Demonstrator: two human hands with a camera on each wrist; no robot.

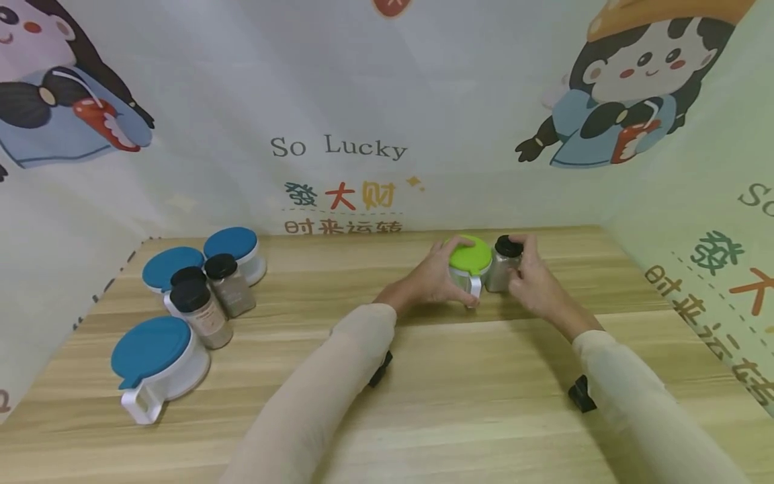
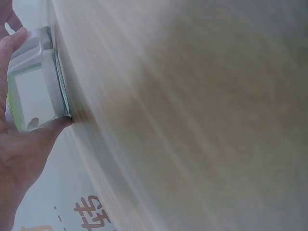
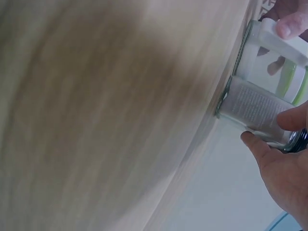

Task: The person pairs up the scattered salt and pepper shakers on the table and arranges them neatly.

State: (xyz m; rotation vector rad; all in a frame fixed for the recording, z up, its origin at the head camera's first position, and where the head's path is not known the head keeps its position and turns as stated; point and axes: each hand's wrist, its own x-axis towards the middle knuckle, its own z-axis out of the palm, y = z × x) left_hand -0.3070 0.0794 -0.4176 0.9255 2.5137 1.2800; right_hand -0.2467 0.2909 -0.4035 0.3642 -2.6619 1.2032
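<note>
Your left hand (image 1: 437,274) spans the green-lidded jar (image 1: 462,279) from back to front, its fingers bent around the near-left side with the thumb at the white handle (image 1: 476,287); that spread probably steadies it, since the body is broad. Your right hand (image 1: 535,289) grips the black-capped jar (image 1: 498,272) more narrowly, one finger up at the black cap (image 1: 508,247) and the thumb against the side, a pinch that suits a slim, smooth body. Both jars stand upright near the back edge of the desk (image 1: 465,410), right of centre, just beside each other; you cannot tell for certain whether their walls touch. The handle points toward you, which leaves it within reach of your thumb. Each hand comes in from its own outer side, so your fingers do not crowd the gap. Over at the left, well apart from your hands, three blue-lidded containers (image 1: 151,349) stand around a cluster of black-capped bottles (image 1: 230,289), set close together; one bottle is mostly hidden behind another. The printed cloth (image 1: 338,81) rises behind the desk.
</note>
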